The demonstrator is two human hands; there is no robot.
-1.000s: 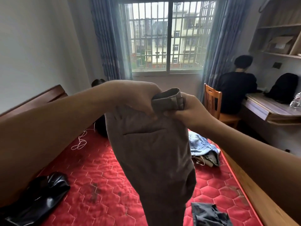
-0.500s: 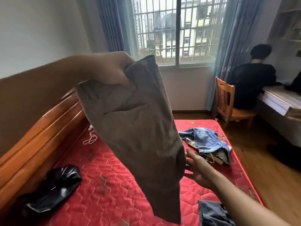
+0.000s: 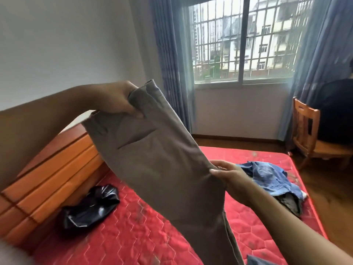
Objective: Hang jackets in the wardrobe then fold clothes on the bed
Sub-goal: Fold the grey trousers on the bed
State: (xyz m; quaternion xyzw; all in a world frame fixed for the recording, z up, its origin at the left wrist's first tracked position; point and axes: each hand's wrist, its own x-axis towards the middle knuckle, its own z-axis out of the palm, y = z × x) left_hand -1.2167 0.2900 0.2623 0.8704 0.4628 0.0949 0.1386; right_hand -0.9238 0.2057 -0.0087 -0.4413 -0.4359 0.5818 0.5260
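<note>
Taupe trousers (image 3: pixel 158 161) hung folded lengthwise in mid-air, waistband at 11 o'clock, legs trailing toward 5 o'clock, above the red bed (image 3: pixel 133 236). A crumpled blue denim garment (image 3: pixel 271 176) lay on it at 3 o'clock.

Bedroom, domestic. Bed (image 3: pixel 248 217) with red quilted mattress and wooden headboard (image 3: pixel 57 169); barred window (image 3: pixel 244 39) with blue curtains (image 3: pixel 172 64). Wooden chair (image 3: pixel 305 134) at right.

The right grip (image 3: pixel 231 180), which a second ago shared the waistband with the left grip (image 3: pixel 116 98) and then dropped away open, now pinches the brown trousers (image 3: pixel 156 161) at their lower side edge.
</note>
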